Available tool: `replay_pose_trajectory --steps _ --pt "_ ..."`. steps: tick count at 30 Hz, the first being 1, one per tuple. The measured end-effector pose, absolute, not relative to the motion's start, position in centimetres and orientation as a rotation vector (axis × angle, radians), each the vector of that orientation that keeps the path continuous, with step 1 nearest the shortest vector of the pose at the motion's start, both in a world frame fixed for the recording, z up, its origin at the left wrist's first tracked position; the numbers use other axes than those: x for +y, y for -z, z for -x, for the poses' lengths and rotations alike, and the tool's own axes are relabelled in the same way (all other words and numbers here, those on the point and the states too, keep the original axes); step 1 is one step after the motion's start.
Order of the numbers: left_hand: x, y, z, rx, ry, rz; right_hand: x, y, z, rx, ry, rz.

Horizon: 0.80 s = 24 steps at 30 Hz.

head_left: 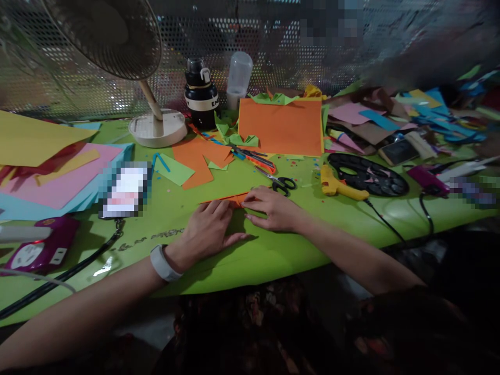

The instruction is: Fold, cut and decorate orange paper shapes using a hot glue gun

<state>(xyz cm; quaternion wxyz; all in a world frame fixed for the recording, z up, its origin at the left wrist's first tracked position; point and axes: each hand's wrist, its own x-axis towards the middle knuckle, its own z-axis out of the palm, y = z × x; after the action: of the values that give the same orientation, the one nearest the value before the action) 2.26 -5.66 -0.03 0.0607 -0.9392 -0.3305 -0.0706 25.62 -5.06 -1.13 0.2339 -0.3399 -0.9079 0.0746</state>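
Bare hands [239, 216] pressing thin, folded orange paper [233, 200]

From afar, I located on the table [250, 265] the paper strip [235, 200], phone [127, 187] to its left, glue gun [341, 188] to its right, scissors [284, 184] behind it, and fan [158, 128] behind the phone.

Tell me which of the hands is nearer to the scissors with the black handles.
Right. The right hand is just on the near side of the scissors; the left hand lies farther off, to their left and nearer the person.
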Motion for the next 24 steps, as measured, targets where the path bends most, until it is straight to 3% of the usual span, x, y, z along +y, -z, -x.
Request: replay_pose_trajectory --steps 24 --pt "-5.58 -0.25 -1.93 -1.032 0.186 2.889 -4.91 1.34 -25.71 -2.451 -0.251 0.925"
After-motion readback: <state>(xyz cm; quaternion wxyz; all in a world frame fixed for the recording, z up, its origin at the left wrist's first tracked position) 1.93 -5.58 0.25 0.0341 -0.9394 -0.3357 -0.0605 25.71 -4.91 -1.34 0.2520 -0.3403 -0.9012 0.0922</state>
